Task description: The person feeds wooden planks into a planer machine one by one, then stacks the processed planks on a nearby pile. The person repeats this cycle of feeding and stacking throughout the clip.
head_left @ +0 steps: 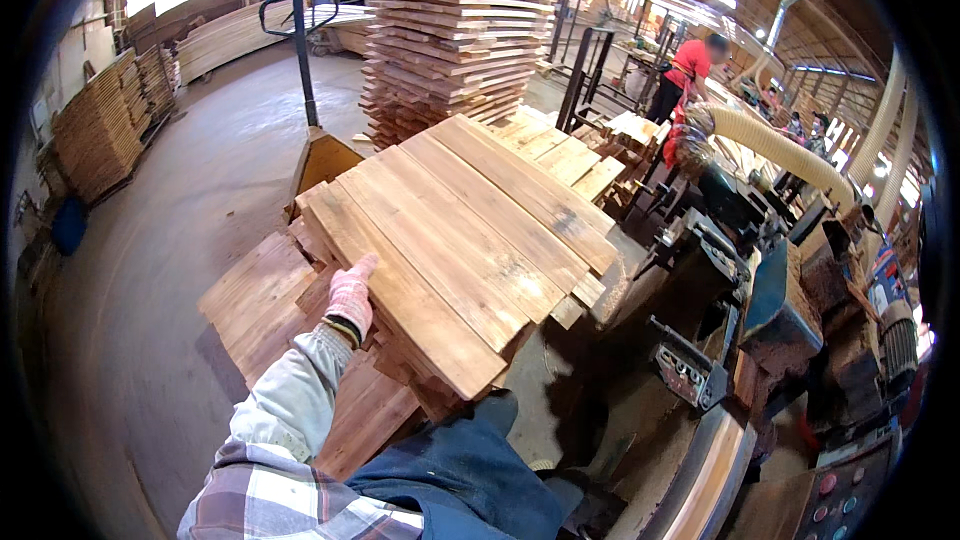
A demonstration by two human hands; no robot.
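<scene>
My left hand (350, 296), in a pinkish-white work glove, is closed on the left edge of the nearest wooden board (405, 295). Its thumb lies along the top edge, while the fingers are hidden against the side. That board is the nearest of several planks lying side by side as the top layer of a waist-high stack. Another plank (455, 235) lies directly beyond it, with a dark mark near its right end. My right hand is out of sight.
More planks (262, 285) lie lower at the left. Behind rise a tall board stack (455, 40) and a pallet-jack handle (303, 55). Machinery (700, 240) with a ribbed hose (790, 145) lines the right, with a control panel (840, 500) below. A person in red (690, 65) stands farther back.
</scene>
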